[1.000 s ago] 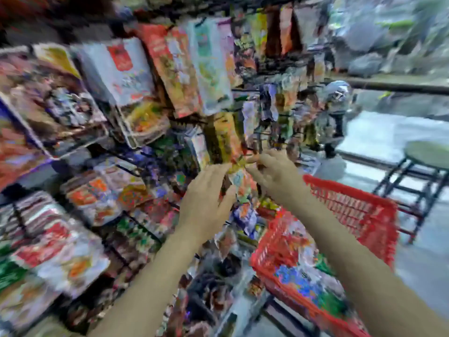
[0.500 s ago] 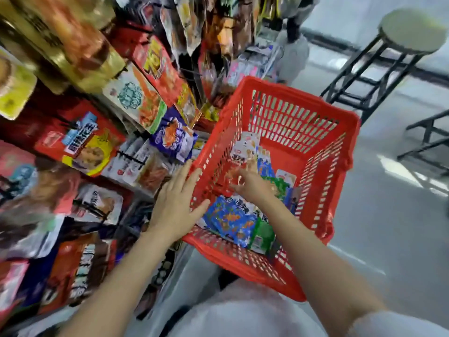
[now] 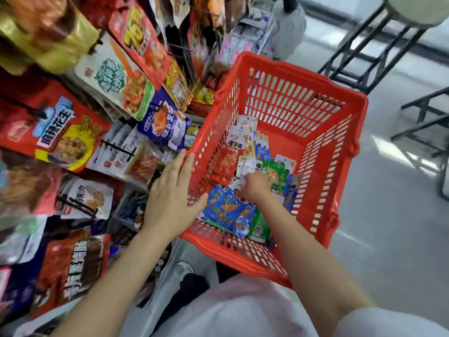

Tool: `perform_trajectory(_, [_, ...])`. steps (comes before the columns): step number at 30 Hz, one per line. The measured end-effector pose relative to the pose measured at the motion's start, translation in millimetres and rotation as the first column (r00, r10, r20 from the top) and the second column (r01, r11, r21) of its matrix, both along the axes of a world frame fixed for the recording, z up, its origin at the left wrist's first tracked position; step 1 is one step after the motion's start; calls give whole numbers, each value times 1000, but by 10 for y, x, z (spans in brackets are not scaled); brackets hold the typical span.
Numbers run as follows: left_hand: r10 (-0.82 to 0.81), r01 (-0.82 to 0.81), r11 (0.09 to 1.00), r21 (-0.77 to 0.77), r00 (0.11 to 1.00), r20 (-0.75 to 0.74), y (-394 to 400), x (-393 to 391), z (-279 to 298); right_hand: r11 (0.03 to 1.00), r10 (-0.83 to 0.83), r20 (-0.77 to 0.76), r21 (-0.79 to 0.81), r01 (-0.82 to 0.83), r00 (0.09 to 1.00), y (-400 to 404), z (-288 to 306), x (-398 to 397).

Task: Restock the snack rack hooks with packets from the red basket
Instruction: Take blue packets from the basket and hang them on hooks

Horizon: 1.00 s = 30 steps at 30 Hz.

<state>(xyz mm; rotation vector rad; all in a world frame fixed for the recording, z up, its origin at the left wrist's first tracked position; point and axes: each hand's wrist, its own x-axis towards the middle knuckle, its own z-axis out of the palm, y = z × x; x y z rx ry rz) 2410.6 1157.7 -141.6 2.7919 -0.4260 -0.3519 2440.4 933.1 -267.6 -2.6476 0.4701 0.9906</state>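
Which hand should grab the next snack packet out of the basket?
Probably the right hand: it is already down inside the red basket, fingers on the packets. The left hand only rests open on the basket's outer wall.

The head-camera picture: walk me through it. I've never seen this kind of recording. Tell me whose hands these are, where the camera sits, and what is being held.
There is no machine here. A person wears one wide-angle camera on the head, looking down at their own bare arms. The left hand rests open against the near corner of the red basket. The right hand reaches inside, fingers closing on small packets at the bottom; whether it already grips one is unclear. Blue, green and red packets lie loose there. On the left hangs the snack rack, crowded with bags. A stool stands behind on the floor.
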Motion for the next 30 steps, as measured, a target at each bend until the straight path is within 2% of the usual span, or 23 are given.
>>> perform_trajectory(3, [-1,1,1000,-1,1000,25,-67,126,57,992,-11,70,125,2,997,11,26,-59])
perform_trajectory(5, [-1,1,1000,7,999,32,-151,266,104,928,-167,172,359,96,971,-5,75,-85])
perform_trajectory(7, [-25,25,1000,14,999,32,-253,427,125,807,-408,176,527,265,896,-48,138,-37])
perform_trajectory(9, [-54,54,998,14,998,24,-343,571,100,706,-577,192,606,366,794,-93,230,76])
perform_trajectory(12, [-69,69,998,-4,998,1,-378,679,46,396,-802,39,783,481,597,-202,280,335])
perform_trajectory(13, [-67,67,998,-14,998,-3,-362,678,31,343,-829,12,801,491,560,-240,254,416])
perform_trajectory(14, [-67,67,997,-25,998,-7,-345,668,24,353,-836,22,786,507,549,-273,216,485])
perform_trajectory(16, [-70,70,997,-38,997,-13,-320,646,10,449,-822,64,684,575,566,-320,67,597])
perform_trajectory(19, [-63,62,997,-50,998,-17,-322,650,5,632,-732,126,492,599,669,-296,-120,691])
perform_trajectory(20, [-59,58,997,-53,998,-19,-328,655,8,648,-721,124,468,601,681,-279,-167,718])
perform_trajectory(25, [-48,46,995,-83,998,-26,-343,655,17,537,-786,52,551,639,617,-129,-216,816])
perform_trajectory(27, [-47,44,995,-87,999,-25,-349,655,23,584,-753,85,542,604,652,-70,-225,788])
perform_trajectory(30, [-34,31,996,-81,999,-37,-359,655,27,760,-625,296,443,476,722,-17,-194,713])
